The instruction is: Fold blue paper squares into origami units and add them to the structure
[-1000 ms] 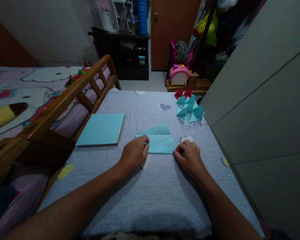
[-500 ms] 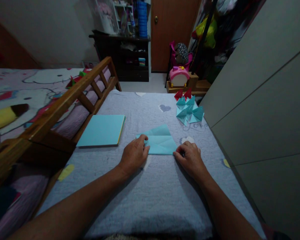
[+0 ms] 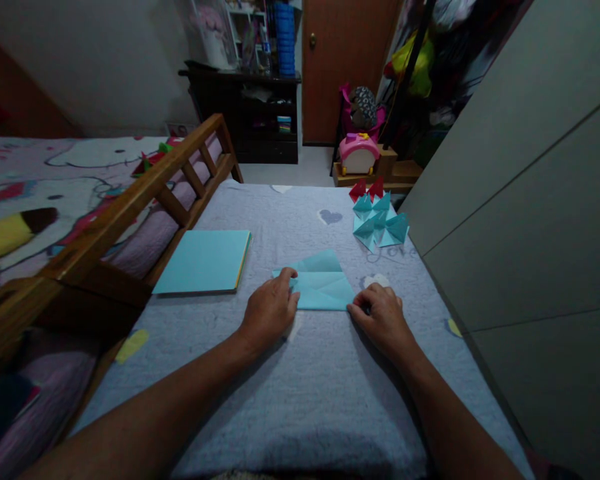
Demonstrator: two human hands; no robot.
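A light-blue sheet of origami paper (image 3: 325,287), partly folded with crease lines across it, lies flat on the cloth-covered surface in front of me. Its near edge is a straight fold, and its far side rises to a blunt corner. My left hand (image 3: 273,307) is closed at the paper's left end, thumb and forefinger on it. At the near right corner, my right hand (image 3: 380,313) pinches the paper between thumb and forefinger. Part of the left end is hidden under my left fingers.
A stack of coloured paper (image 3: 205,261), light blue on top, lies at left beside a wooden rail (image 3: 130,200). Folded blue paper pieces (image 3: 380,220) and red ones (image 3: 367,190) sit at the far right. A pale cabinet (image 3: 530,220) borders the right side.
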